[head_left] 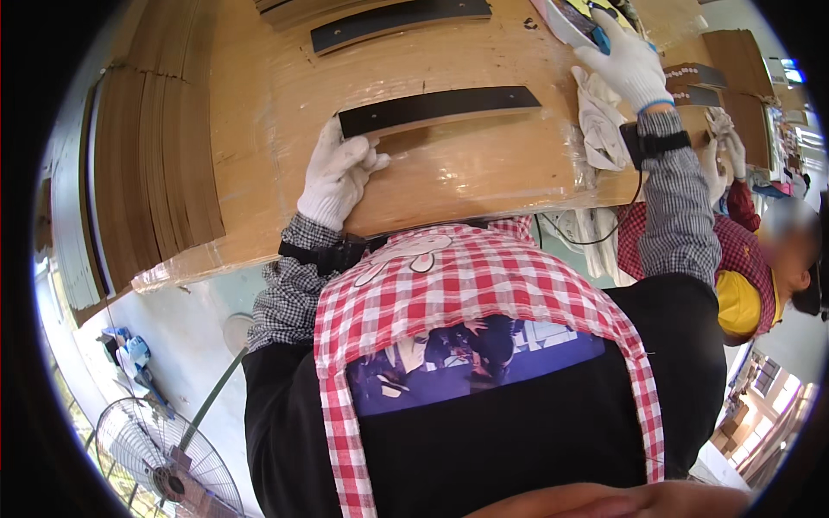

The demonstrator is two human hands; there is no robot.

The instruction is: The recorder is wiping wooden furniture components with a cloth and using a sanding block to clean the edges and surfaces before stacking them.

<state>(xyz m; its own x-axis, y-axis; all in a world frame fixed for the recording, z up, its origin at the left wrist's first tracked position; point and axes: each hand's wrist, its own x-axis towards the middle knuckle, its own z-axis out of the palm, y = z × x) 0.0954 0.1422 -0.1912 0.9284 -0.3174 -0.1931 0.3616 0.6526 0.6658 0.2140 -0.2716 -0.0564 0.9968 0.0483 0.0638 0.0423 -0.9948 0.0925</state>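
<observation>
My left hand [337, 173], in a white knit glove, is closed on the left end of a narrow black panel [440, 110]. The panel lies crosswise before me, with a pale lower edge and small marks near both ends. My gloved right hand [629, 67] reaches to the far right, its thumb and index finger stretched apart beside the rim of a white container [566, 24]. Blue and yellow items show inside it, partly hidden by the hand. Beneath that wrist lies a crumpled white cloth [600, 121].
A second black panel [401, 23] lies farther back on the film-covered table [268, 129]. Stacked brown boards [142, 164] line the left side. At right a co-worker in a checked apron [747, 250] works beside more boards [738, 65]. A fan [168, 466] stands lower left.
</observation>
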